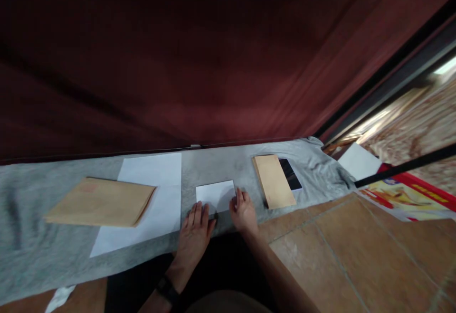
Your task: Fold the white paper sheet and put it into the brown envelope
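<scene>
A small folded white paper [214, 194] lies on the grey cloth [32, 246] in front of me. My left hand [195, 230] rests flat on the paper's near left edge, fingers stretched out together. My right hand [242, 210] presses on the paper's right edge with its fingers slightly curled and spread. Neither hand holds anything.
A large white sheet [151, 199] lies to the left with a big brown envelope [101, 202] on top of it. To the right sit a small brown envelope [273, 180] and a dark phone [290, 174]. A dark red curtain [199, 56] hangs behind. Tiled floor [356, 251] lies at right.
</scene>
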A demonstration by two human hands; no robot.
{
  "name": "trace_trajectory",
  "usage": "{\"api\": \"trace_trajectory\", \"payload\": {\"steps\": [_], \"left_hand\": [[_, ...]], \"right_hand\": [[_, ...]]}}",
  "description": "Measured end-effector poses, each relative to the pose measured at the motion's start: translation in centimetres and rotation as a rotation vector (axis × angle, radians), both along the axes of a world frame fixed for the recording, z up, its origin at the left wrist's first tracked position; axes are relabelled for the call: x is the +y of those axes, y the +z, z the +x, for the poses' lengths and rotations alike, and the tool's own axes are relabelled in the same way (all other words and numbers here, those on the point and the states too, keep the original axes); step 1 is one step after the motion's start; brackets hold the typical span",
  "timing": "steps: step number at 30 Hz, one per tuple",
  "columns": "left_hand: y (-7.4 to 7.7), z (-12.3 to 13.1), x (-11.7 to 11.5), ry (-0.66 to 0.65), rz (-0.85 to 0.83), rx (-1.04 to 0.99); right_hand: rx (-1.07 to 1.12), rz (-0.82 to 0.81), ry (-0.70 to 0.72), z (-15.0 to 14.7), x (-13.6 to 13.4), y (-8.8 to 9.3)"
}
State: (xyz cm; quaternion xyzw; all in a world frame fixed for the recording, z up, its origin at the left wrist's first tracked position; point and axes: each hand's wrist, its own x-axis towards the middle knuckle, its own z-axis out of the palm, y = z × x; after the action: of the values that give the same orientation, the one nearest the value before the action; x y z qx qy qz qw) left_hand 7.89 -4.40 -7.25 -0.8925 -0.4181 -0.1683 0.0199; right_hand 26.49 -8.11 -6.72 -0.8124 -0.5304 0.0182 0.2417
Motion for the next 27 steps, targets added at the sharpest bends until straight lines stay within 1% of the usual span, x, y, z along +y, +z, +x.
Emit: {"api": "trace_trajectory", "payload": {"steps": [3, 5, 8, 11, 14, 17, 19, 21, 23, 24, 25, 27], "left_hand": [[0.0, -0.1, 0.0, 0.006, 0.011, -0.006], [0.0, -0.1, 0.0, 0.007, 0.026, 0.007], [0.1, -0.1, -0.1, 0.009, 0.046, 0.019], [0.6, 0.0, -0.1, 0.014, 0.05, 0.002], [1.8, 0.7, 0.1, 0.014, 0.05, -0.046], [3.6, 1.8, 0.4, 0.007, 0.038, -0.104], [4.7, 2.4, 0.7, 0.013, 0.002, -0.146], [5.6, 2.6, 1.0, 0.041, -0.078, -0.239], [6.2, 2.6, 1.3, 0.093, -0.219, -0.432], [6.4, 2.6, 1.4, 0.134, -0.316, -0.568], [6.5, 2.6, 1.5, 0.186, -0.438, -0.721], [6.4, 2.7, 1.7, 0.315, -0.724, -1.046]], "right_hand": [[0.157, -0.06, -0.084, 0.3, 1.4, 0.8], [0.293, -0.081, -0.108, 0.7, 2.0, 1.2], [0.414, -0.074, -0.09, 1.6, 2.3, 1.8], [0.496, -0.052, -0.041, 1.9, 2.3, 2.8], [0.555, 0.006, -0.01, 1.2, 2.0, 4.5], [0.585, 0.074, 0.007, -0.2, 1.7, 7.1], [0.601, 0.101, 0.043, -1.2, 1.5, 8.8], [0.647, 0.134, 0.112, -1.9, 1.4, 10.0], [0.721, 0.211, 0.155, -2.2, 1.2, 10.0], [0.754, 0.254, 0.146, -2.3, 1.1, 9.5], [0.777, 0.293, 0.106, -2.2, 1.1, 8.7], [0.799, 0.295, 0.016, -2.1, 1.0, 6.3]]}}
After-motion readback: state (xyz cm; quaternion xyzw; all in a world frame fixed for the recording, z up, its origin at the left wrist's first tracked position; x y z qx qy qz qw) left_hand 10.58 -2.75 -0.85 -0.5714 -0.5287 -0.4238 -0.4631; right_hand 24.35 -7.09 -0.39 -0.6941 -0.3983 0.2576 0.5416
